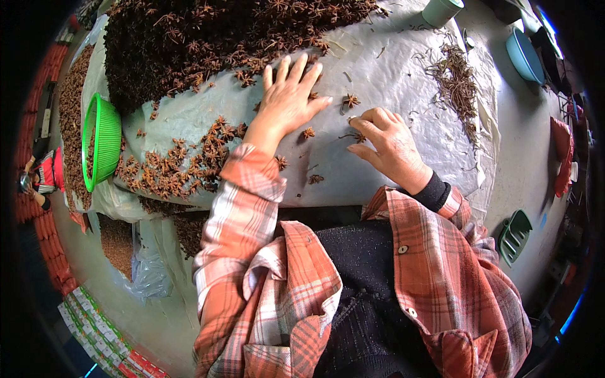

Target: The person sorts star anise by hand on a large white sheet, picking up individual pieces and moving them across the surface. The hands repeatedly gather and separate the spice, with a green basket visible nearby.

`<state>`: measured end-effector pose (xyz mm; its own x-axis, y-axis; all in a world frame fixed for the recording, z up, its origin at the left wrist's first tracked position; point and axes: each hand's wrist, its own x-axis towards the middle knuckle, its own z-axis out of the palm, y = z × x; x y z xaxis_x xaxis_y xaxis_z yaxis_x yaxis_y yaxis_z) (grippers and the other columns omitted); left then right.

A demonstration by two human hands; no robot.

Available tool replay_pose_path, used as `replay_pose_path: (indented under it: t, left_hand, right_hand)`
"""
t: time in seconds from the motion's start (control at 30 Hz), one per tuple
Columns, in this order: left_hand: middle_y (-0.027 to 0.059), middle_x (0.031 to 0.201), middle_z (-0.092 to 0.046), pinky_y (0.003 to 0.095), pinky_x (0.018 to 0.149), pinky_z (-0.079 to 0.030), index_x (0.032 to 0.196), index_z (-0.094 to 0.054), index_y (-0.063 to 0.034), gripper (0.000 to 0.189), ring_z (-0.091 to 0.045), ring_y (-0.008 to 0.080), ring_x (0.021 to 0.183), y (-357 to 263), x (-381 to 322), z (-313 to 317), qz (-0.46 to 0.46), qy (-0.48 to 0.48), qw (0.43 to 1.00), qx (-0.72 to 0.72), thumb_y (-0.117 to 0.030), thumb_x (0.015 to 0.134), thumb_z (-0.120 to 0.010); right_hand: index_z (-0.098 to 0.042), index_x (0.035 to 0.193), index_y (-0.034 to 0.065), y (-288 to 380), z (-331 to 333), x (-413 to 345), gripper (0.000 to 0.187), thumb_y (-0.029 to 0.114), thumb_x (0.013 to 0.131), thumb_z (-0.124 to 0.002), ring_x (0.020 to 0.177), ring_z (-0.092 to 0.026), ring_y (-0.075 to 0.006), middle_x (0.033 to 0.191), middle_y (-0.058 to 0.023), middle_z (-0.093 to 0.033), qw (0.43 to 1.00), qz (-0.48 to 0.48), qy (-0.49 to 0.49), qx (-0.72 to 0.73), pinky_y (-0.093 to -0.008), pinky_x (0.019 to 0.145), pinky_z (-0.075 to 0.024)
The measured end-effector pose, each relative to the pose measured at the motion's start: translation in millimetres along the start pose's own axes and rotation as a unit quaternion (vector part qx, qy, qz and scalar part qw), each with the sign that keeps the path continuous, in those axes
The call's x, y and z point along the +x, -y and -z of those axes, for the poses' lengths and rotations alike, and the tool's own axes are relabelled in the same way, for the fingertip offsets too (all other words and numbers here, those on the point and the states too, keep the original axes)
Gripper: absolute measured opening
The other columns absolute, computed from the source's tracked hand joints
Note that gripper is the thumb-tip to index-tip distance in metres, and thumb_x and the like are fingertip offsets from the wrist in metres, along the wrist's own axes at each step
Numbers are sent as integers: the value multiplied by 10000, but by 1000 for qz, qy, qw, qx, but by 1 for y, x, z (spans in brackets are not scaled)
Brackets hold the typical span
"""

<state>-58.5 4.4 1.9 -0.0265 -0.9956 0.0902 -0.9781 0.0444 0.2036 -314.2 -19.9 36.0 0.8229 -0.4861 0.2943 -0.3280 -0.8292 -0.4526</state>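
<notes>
My left hand (pixel 289 97) is spread palm down over the plastic sheet (pixel 264 189), its fingertips at the edge of a large star anise heap (pixel 189 52). Some pods peek out beside and beneath it; what lies under the palm is hidden. My right hand (pixel 385 141) hovers close to the sheet with thumb and index finger apart. In that gap sits a star anise pod with a thin stem (pixel 359 137). Another pod (pixel 351 100) lies just beyond the index finger, and one more (pixel 308 133) rests between my hands. Left of my forearm is a smaller group of loose pods (pixel 179 165).
Thin dark stems (pixel 456 87) form a pile at the right. A green plastic basket (pixel 106 141) stands left, a pale cup-like container (pixel 442 12) at the far right edge. On the floor are a blue basin (pixel 525 56) and a green dustpan (pixel 515 237). Another person (pixel 47 175) is at far left.
</notes>
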Motion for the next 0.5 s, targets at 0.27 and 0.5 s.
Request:
replay_pose_path:
  t: [0.27, 0.5]
  left_hand:
    - [172, 1409, -532, 504, 1137, -331, 1248, -656, -76, 497, -436, 371, 1349, 16, -87, 45, 11, -69, 997, -22, -339, 837, -754]
    - [141, 1106, -623, 408, 950, -478, 1105, -666, -42, 288, -584, 307, 1072, -70, -29, 19, -151, -159, 956, -197, -59, 818, -686]
  right_hand:
    - [-586, 1240, 29, -13, -6, -8, 525, 147, 765, -779, 882, -629, -343, 950, -146, -614, 994, -83, -19, 66, -412, 784, -527]
    - [-571, 1235, 21, -22, -17, -14, 516, 58, 756, -759, 822, -647, -301, 951, -131, -647, 978, -116, -82, 150, -379, 746, -536]
